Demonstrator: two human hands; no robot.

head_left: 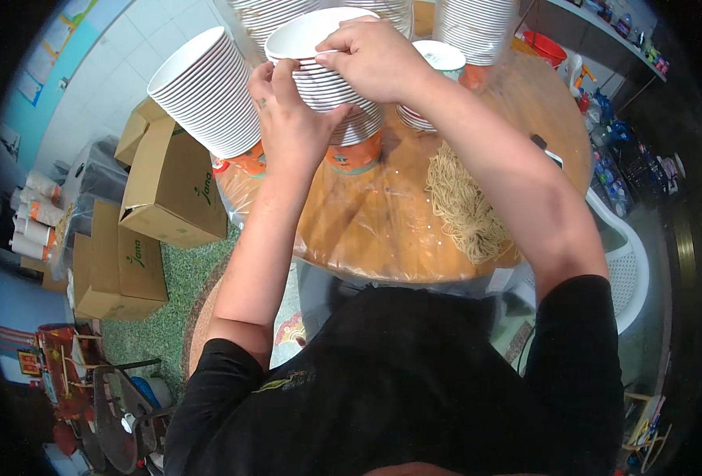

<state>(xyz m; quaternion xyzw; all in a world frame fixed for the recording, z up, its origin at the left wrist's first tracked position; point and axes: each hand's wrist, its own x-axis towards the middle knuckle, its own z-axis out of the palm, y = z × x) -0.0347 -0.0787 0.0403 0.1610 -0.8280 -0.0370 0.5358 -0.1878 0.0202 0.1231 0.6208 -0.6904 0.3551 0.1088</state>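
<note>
In front of me, at the far side of the round table, stands a tall stack of nested white paper cups (319, 87) with an orange base. My left hand (294, 111) curls round the stack's left and near side, fingers at the upper rims and thumb lower down. My right hand (371, 59) is closed on the rim of the top cup, thumb and fingers pinching its right edge. To the left leans another nested stack of paper cups (208, 99). A shorter paper cup group (438, 59) stands right of my right hand, partly behind my forearm.
Plastic film covers the wooden table (359, 226). A heap of beige strands (466, 210) lies at its right, partly under my forearm. More cup stacks (478, 28) stand at the back. Open cardboard boxes (172, 186) are on the left; a white chair (625, 262) is on the right.
</note>
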